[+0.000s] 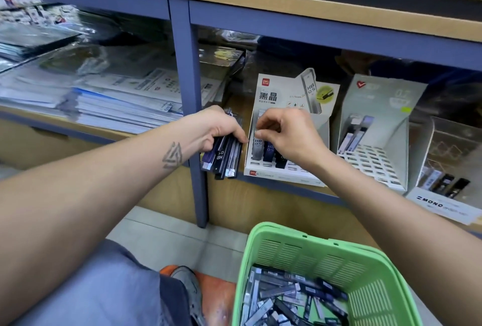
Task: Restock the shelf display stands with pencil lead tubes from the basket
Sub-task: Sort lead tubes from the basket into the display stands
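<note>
Head view: left hand (219, 127) grips a fanned bundle of lead tubes (224, 155); at its 3 o'clock, right hand (284, 135) pinches a tube (258, 143) in the white display stand (284, 171). Green basket (326, 258) of tubes sits at 6 o'clock.

Basket (300, 255): green slatted plastic; lead tubes (287, 297): glossy plastic; display stand (284, 96): printed matt card; shelf (260, 205): wood-grain board.

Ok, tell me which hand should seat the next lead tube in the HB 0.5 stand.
Right. The right hand is already over the HB 0.5 stand, pinching a tube at its slots. The left hand grips the spare bundle of tubes beside it, so it likely serves best as supply.
</note>
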A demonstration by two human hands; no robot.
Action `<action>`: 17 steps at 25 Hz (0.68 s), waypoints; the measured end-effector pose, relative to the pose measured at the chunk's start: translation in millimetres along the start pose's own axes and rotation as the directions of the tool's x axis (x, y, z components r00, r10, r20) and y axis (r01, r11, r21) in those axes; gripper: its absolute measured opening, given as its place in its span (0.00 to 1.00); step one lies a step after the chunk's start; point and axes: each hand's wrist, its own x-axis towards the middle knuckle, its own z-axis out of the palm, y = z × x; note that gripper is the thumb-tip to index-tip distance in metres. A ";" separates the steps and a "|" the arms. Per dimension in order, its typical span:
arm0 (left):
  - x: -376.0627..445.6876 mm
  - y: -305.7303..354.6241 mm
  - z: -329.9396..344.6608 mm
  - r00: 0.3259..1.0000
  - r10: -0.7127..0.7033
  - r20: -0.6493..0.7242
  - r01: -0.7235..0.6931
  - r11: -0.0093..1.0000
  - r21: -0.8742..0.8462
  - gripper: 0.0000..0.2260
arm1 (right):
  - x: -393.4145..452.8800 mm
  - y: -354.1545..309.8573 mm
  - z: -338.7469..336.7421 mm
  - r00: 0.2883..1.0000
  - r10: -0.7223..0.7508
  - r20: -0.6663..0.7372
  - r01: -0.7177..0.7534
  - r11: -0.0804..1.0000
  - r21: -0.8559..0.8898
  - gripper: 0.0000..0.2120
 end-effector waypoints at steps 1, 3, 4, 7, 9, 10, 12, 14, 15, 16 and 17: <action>-0.7 0.0 -0.3 1.000 -0.005 0.008 0.005 1.000 -0.005 0.12 | -0.2 0.5 0.2 1.000 0.010 -0.004 -0.010 1.000 0.020 0.03; -1.4 -0.7 -1.5 0.999 -0.009 0.030 0.010 1.000 -0.019 0.11 | 1.0 1.8 1.2 0.999 0.034 -0.033 -0.032 0.998 0.059 0.04; -1.6 -1.2 -1.5 0.999 -0.010 0.042 0.011 1.000 -0.025 0.10 | 2.1 2.4 1.5 0.998 0.040 -0.053 -0.036 0.997 0.064 0.04; -2.9 -2.7 0.9 0.997 -0.009 0.071 0.012 0.999 -0.032 0.10 | 4.4 2.1 2.1 0.998 0.036 -0.059 -0.032 0.998 0.056 0.04; -3.1 -3.7 2.0 0.996 -0.009 0.084 0.012 0.999 -0.041 0.10 | 3.7 3.6 4.4 1.000 0.028 -0.012 -0.027 0.998 0.049 0.05; -3.0 -4.1 1.9 0.996 -0.010 0.088 0.014 0.999 -0.045 0.11 | 3.3 4.9 5.4 1.000 0.025 0.010 -0.026 0.999 0.033 0.05; -3.2 -4.6 1.1 0.996 -0.008 0.088 0.013 0.998 -0.057 0.11 | 2.4 7.3 7.0 0.999 0.009 0.035 -0.007 0.998 -0.056 0.03; -3.7 -4.9 0.7 0.996 -0.004 0.091 0.010 0.998 -0.066 0.12 | 1.0 8.9 9.0 0.999 -0.052 0.015 0.054 0.978 -0.203 0.02; -4.1 -5.1 0.3 0.996 0.001 0.094 0.006 0.998 -0.070 0.12 | 0.5 8.5 9.6 0.997 -0.072 0.001 0.070 0.965 -0.254 0.03; -5.4 -5.5 -0.3 0.995 0.008 0.102 0.000 0.997 -0.074 0.12 | -0.4 7.1 9.7 0.996 -0.083 -0.006 0.078 0.955 -0.286 0.04; -6.9 -5.8 -0.4 0.993 0.018 0.118 -0.008 0.997 -0.081 0.13 | -1.2 4.9 8.2 0.996 -0.091 0.004 0.088 0.946 -0.312 0.05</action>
